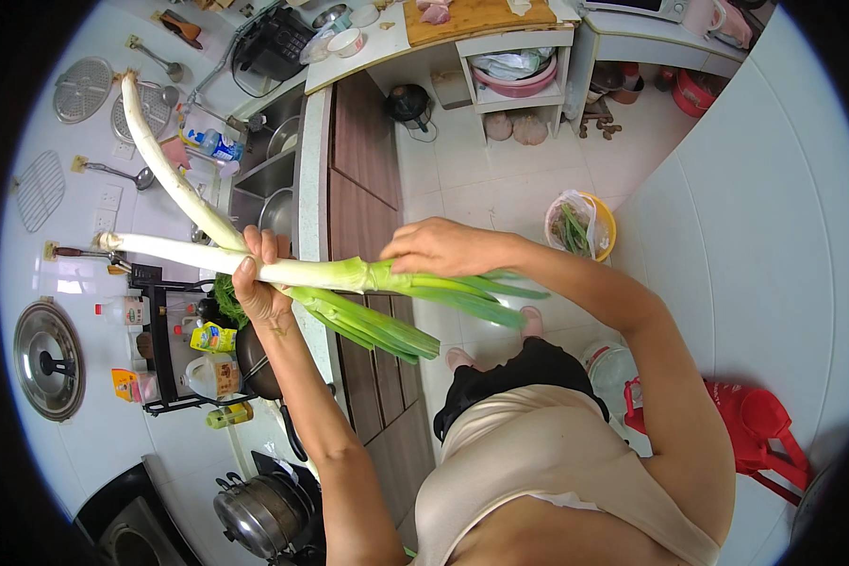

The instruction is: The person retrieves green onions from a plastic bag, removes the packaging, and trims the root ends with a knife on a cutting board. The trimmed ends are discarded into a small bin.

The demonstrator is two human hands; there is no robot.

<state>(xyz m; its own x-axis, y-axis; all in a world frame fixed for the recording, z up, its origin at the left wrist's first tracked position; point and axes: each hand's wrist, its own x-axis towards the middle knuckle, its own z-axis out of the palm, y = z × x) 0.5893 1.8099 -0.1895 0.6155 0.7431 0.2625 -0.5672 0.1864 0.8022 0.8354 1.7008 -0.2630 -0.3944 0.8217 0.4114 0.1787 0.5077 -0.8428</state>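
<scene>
Two long green onions, with white stalks and green leaves, are held out in front of me. My left hand (263, 272) grips both around their white parts, the thumb pressed on the nearer stalk. The nearer green onion (315, 274) points left with its root end and right with its leaves. Behind it the other green onion (173, 173) bends up to the left, and its cut-off leaves come out below my left hand. My right hand (439, 246) closes over the nearer onion where its leaves begin; its fingertips are partly hidden.
A counter with a double sink (265, 166) runs along the left. A black rack (159, 339) with bottles and a steel pot (262, 513) stand nearer. On the floor is a yellow bin (606, 225) lined with a bag holding green scraps. A white panel (757, 233) bounds the right.
</scene>
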